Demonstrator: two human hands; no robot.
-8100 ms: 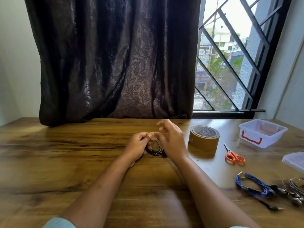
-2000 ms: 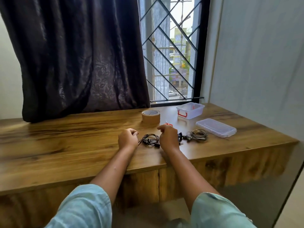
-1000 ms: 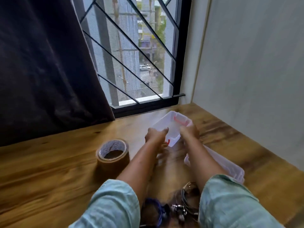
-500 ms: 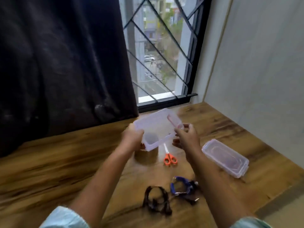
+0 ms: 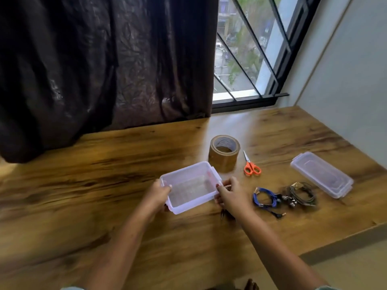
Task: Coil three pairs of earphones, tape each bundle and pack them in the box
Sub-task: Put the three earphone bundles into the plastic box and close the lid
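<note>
On my feed: two arms, bare the whole length of the forearm that I can see. Left hand [image 5: 156, 195] and right hand [image 5: 231, 197] are both uncovered. At the very bottom of the frame I catch a sliver of pale blue-green left sleeve [image 5: 70, 288], and the same fabric on the right sleeve [image 5: 323, 287]. There's a red fleck at the right thumb tip, too blurred to call.

Left hand [image 5: 156, 196] and right hand [image 5: 232, 196] are outstretched, gripping.
</note>
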